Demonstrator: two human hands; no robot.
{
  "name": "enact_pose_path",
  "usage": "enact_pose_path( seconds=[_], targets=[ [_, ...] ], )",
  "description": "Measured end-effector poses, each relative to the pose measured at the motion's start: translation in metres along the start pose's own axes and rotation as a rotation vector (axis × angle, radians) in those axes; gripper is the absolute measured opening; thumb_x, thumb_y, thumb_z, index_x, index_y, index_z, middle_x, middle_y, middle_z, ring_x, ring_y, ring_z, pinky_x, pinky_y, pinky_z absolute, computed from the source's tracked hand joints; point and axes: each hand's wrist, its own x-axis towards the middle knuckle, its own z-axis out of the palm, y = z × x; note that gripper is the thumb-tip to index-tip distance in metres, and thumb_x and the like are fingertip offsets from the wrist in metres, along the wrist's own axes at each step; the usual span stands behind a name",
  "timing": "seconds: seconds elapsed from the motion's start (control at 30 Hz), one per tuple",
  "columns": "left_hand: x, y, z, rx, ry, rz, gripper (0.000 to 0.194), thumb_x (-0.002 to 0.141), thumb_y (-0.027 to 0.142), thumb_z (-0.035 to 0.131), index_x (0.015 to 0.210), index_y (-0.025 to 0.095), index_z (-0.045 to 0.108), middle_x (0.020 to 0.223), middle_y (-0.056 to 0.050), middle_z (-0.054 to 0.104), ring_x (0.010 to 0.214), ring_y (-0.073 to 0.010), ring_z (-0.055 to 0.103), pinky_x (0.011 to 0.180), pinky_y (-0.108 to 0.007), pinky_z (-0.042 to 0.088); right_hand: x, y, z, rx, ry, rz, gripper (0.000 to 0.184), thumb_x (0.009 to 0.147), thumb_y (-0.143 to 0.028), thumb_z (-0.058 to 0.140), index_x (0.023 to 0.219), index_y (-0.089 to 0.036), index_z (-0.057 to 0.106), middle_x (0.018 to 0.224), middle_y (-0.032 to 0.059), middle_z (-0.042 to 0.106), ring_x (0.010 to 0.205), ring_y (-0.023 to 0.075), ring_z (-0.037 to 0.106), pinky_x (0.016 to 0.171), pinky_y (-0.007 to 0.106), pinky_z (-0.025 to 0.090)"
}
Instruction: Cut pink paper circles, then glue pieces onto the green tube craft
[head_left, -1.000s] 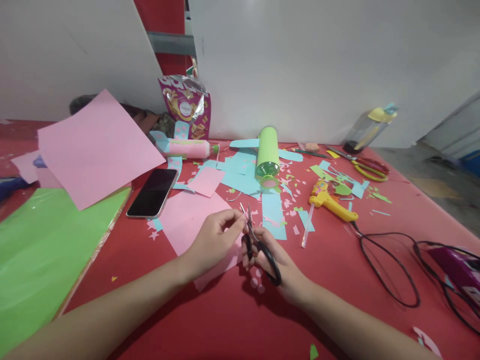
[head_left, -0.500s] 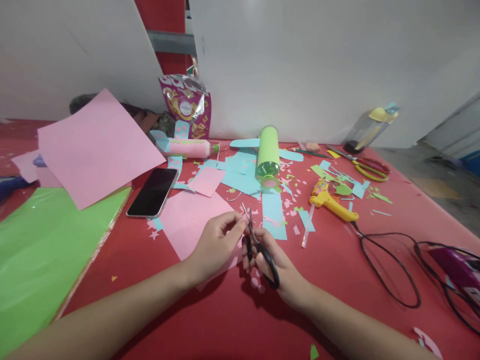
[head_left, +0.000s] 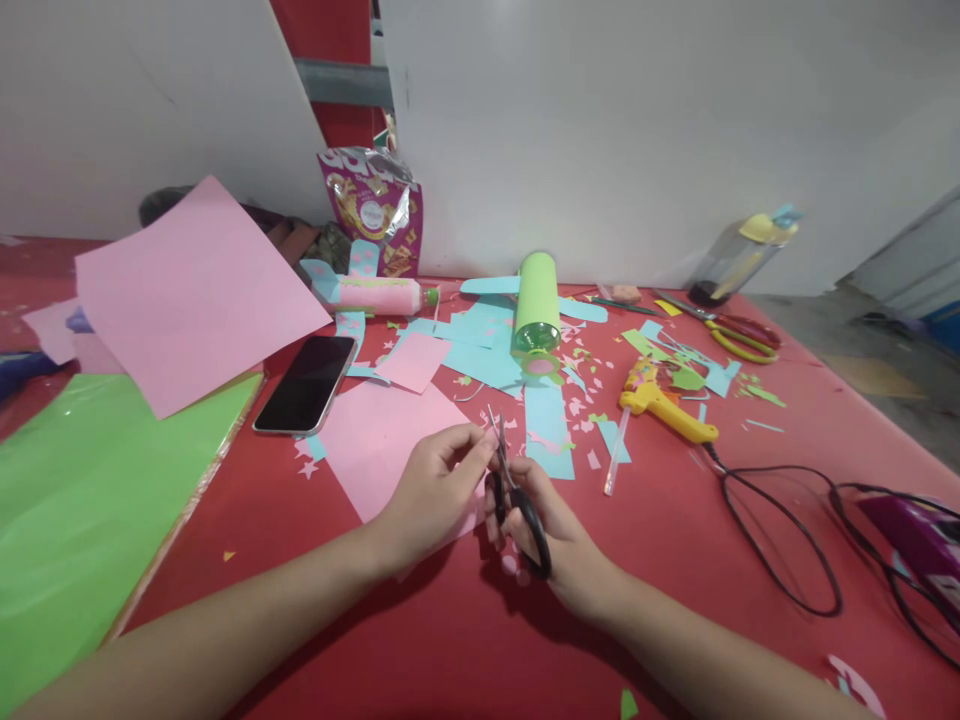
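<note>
My right hand (head_left: pixel 551 525) grips black-handled scissors (head_left: pixel 517 500), blades pointing up and slightly apart. My left hand (head_left: pixel 435 490) pinches a tiny paper piece at the blades, too small to make out. Both hands hover above a pink paper sheet (head_left: pixel 382 435) on the red table (head_left: pixel 465 630). Small pink cut-outs (head_left: pixel 514 570) lie under my right hand.
A phone (head_left: pixel 306 384), large pink sheet (head_left: pixel 187 290) and green sheets (head_left: pixel 90 500) sit left. Behind are a green-wrapped bottle (head_left: pixel 535 300), a pink-wrapped bottle (head_left: pixel 375 296), blue scraps and a snack bag (head_left: pixel 373 210). A yellow glue gun (head_left: pixel 664 405), black cable (head_left: pixel 780 530), red-yellow scissors (head_left: pixel 735 335) and water bottle (head_left: pixel 739 255) lie right.
The scissors' handles have closed in somewhat and my right hand has shifted slightly left. My left hand keeps its pinch at the blades.
</note>
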Motion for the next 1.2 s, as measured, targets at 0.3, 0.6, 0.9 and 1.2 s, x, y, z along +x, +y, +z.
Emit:
enact_pose_path(
  seconds=[0.3,0.6,0.9,1.2],
  targets=[
    [0.0019,0.0026,-0.0021,0.039,-0.034,0.041,0.029,0.082,0.026,0.041,0.055,0.017,0.041,0.055,0.004,0.047,0.053,-0.0083,0.043,0.054,-0.020,0.037,-0.0005,0.0006,-0.0007,0.027,0.006,0.020,0.047,0.071,-0.058,0.056,0.099,-0.025,0.038,0.064,-0.0075,0.044,0.043,0.0046,0.039,0.041,0.019,0.032],
    [0.0001,0.0051,-0.0004,0.014,-0.066,0.038,0.031,0.083,0.033,0.041,0.056,0.019,0.038,0.046,0.006,0.044,0.044,-0.0095,0.043,0.047,-0.022,0.035,-0.0010,-0.0008,-0.0012,-0.001,0.011,0.024,0.051,0.071,-0.061,0.054,0.102,-0.025,0.037,0.069,-0.0057,0.047,0.044,0.0047,0.043,0.041,0.019,0.034],
    [0.0029,0.0027,-0.0054,0.068,-0.074,0.086,0.029,0.083,0.030,0.042,0.057,0.017,0.044,0.055,0.004,0.048,0.053,-0.0087,0.045,0.055,-0.021,0.037,-0.0011,-0.0026,-0.0011,0.006,0.013,0.032,0.052,0.068,-0.061,0.057,0.100,-0.025,0.037,0.067,-0.0064,0.046,0.046,0.0057,0.044,0.039,0.019,0.034],
    [0.0079,0.0060,-0.0102,0.107,-0.106,0.094,0.028,0.081,0.028,0.042,0.056,0.017,0.046,0.057,0.003,0.051,0.055,-0.0095,0.046,0.055,-0.021,0.037,-0.0003,-0.0014,-0.0020,0.028,0.024,0.040,0.047,0.068,-0.056,0.059,0.097,-0.026,0.037,0.062,-0.0086,0.043,0.042,0.0049,0.043,0.037,0.016,0.032]
  ],
)
